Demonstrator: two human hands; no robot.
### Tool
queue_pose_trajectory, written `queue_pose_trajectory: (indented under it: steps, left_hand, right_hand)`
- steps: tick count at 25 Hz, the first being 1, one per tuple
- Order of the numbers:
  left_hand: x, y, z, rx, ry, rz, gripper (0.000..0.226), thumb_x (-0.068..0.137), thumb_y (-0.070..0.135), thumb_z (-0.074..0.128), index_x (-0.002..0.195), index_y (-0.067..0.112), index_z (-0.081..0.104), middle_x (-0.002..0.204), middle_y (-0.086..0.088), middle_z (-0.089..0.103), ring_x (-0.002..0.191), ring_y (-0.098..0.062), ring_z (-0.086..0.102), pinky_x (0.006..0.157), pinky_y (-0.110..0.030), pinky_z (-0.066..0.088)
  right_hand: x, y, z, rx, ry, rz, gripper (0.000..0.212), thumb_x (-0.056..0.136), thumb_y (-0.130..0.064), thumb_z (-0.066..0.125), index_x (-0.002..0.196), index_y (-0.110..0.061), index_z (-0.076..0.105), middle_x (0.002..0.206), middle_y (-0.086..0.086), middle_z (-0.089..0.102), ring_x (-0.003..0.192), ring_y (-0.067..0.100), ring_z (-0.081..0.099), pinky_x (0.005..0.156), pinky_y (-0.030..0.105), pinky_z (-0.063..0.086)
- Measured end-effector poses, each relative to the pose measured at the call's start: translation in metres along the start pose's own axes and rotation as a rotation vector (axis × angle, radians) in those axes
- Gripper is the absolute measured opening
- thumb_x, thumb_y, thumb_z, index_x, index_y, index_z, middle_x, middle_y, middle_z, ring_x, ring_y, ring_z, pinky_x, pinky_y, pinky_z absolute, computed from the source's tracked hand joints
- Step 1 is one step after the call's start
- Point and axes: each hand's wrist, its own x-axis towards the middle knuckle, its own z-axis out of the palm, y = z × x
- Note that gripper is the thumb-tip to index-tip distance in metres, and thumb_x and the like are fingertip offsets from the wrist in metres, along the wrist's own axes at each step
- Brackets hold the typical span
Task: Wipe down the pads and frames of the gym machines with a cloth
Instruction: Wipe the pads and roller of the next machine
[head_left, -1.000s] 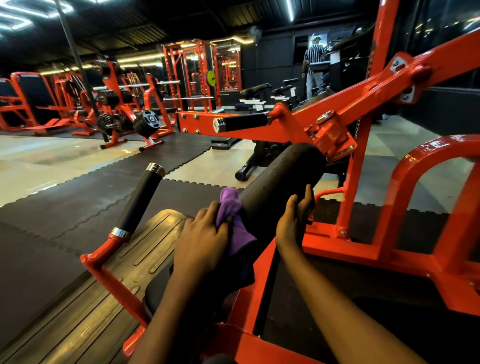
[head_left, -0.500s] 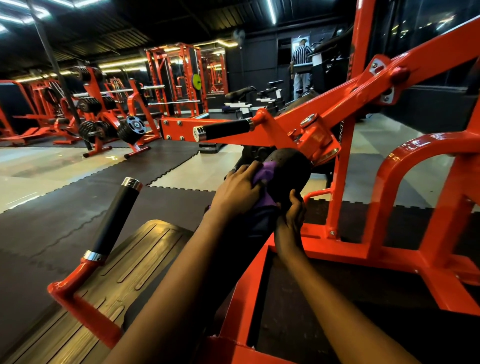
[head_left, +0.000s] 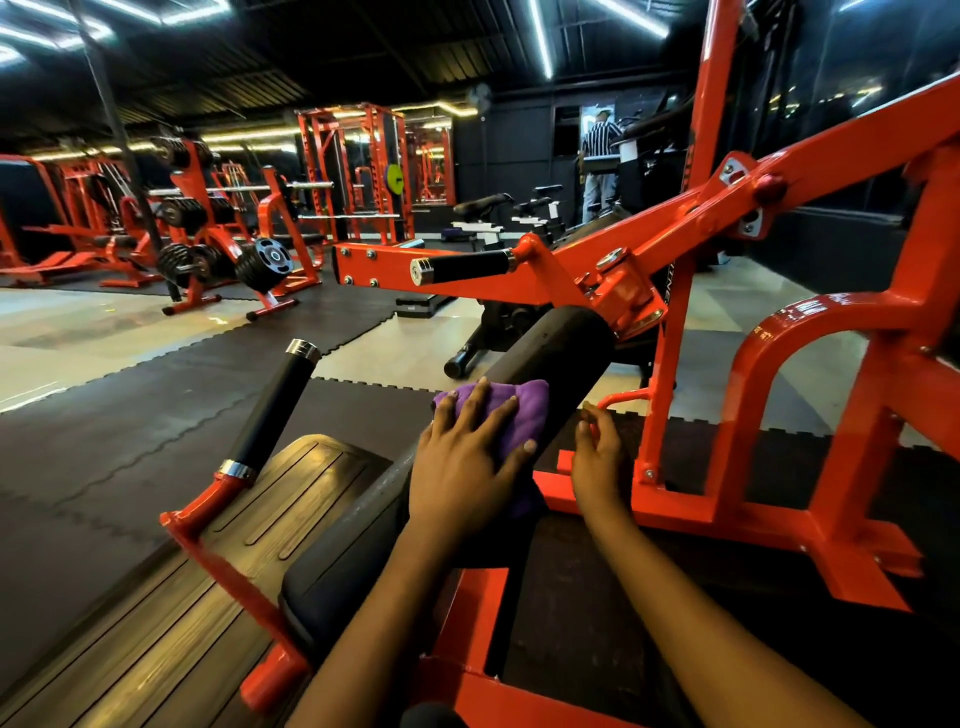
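A long black roller pad (head_left: 556, 358) slopes up and away on an orange machine frame (head_left: 779, 467). A purple cloth (head_left: 522, 410) lies over the middle of the pad. My left hand (head_left: 465, 457) presses flat on the cloth with spread, straight fingers. My right hand (head_left: 597, 457) is at the pad's right underside with loosely curled fingers; whether it touches the pad I cannot tell. A black seat pad (head_left: 337, 561) sits below my left forearm.
A black handle grip (head_left: 272, 405) on an orange arm rises to the left, another grip (head_left: 467, 266) juts out ahead. A ribbed footplate (head_left: 156, 639) lies at lower left. Weight racks (head_left: 218, 249) and orange rigs stand beyond. A person in a striped shirt (head_left: 600, 156) stands far back.
My left hand slid the cloth back down the roller from its far end to its middle, fingers now spread flat. My right hand dropped slightly and loosened.
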Motion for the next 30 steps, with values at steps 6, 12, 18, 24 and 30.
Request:
queue_pose_trajectory:
  steps: [6,12,18,24,30]
  left_hand:
    - [-0.020,-0.039,-0.030,-0.778,0.068,-0.120,0.051,0.104,0.056,0.022,0.150,0.040,0.035,0.154,0.010,0.040,0.141,-0.005,0.037,0.117,-0.031,0.030]
    - [-0.057,-0.064,-0.013,-0.608,0.167,-0.249,0.061,0.099,0.064,0.018,0.139,0.032,0.052,0.138,0.003,0.060,0.125,-0.009,0.053,0.103,-0.035,0.044]
    - [-0.055,-0.066,-0.004,-0.214,0.132,-0.208,0.040,0.103,0.042,0.038,0.139,0.028,0.047,0.132,0.001,0.060,0.117,-0.015,0.055,0.090,-0.030,0.046]
    - [-0.054,-0.063,-0.003,-0.222,0.156,-0.202,0.038,0.103,0.038,0.040,0.139,0.027,0.048,0.133,-0.001,0.060,0.116,-0.018,0.055,0.090,-0.033,0.047]
    - [-0.052,-0.065,-0.007,-0.253,0.120,-0.220,0.036,0.104,0.035,0.041,0.138,0.028,0.050,0.136,-0.001,0.059,0.115,-0.021,0.056,0.087,-0.036,0.048]
  right_hand:
    - [-0.115,-0.063,0.040,-0.168,-0.012,-0.287,0.066,0.099,-0.059,0.033,0.151,-0.019,0.041,0.163,0.005,0.027,0.148,0.020,0.029,0.118,0.029,0.026]
    - [-0.070,-0.059,0.086,-0.372,-0.003,-0.080,0.092,0.095,-0.057,0.056,0.162,-0.026,0.001,0.165,0.006,-0.026,0.155,0.032,-0.007,0.126,0.049,0.011]
    - [0.088,-0.050,0.050,-0.339,0.125,-0.028,0.072,0.100,-0.041,0.056,0.160,-0.020,0.024,0.168,0.017,0.007,0.152,0.038,0.017,0.120,0.052,0.025]
    - [0.038,-0.045,0.055,-0.085,0.209,0.029,0.076,0.094,-0.043,0.053,0.157,-0.009,0.029,0.164,0.015,0.027,0.148,0.030,0.032,0.117,0.032,0.026]
    - [-0.026,-0.023,0.064,0.097,0.173,0.040,0.077,0.098,-0.041,0.059,0.158,-0.009,0.024,0.164,0.008,0.027,0.149,0.021,0.029,0.112,0.010,0.017]
